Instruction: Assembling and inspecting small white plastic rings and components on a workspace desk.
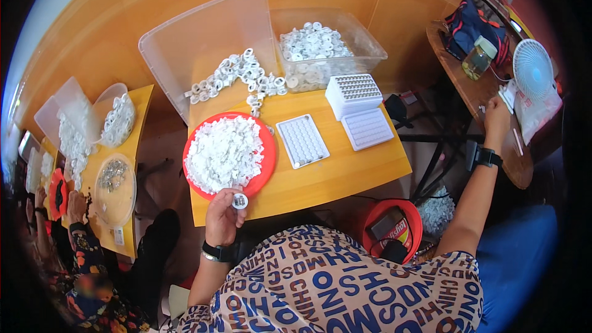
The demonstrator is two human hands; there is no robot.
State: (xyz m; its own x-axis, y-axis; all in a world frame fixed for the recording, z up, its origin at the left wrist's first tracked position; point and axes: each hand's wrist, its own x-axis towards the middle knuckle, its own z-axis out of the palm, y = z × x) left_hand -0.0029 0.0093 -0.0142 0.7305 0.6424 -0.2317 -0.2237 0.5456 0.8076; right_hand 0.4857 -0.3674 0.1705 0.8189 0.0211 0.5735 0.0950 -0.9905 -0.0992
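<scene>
My left hand (223, 217) is closed on a round white plastic part (240, 201) with a small metal piece in its middle. It is at the table's front edge, just below a red round tray (269, 159) heaped with small white plastic pieces (223, 151). My right hand (496, 117) reaches far right over a brown side table. Its fingers are curled beside the white base of a small fan (533, 69); what they grip is too small to make out. A white pocketed tray (303, 141) lies flat right of the red tray.
Stacked white trays (353, 97) and another pocketed tray (368, 129) sit at the right. Behind are loose white rings (231, 73) and a clear bin (364, 43) of round parts. A red bucket (369, 213) stands below. At left, a co-worker's hand (76, 206) is at another table.
</scene>
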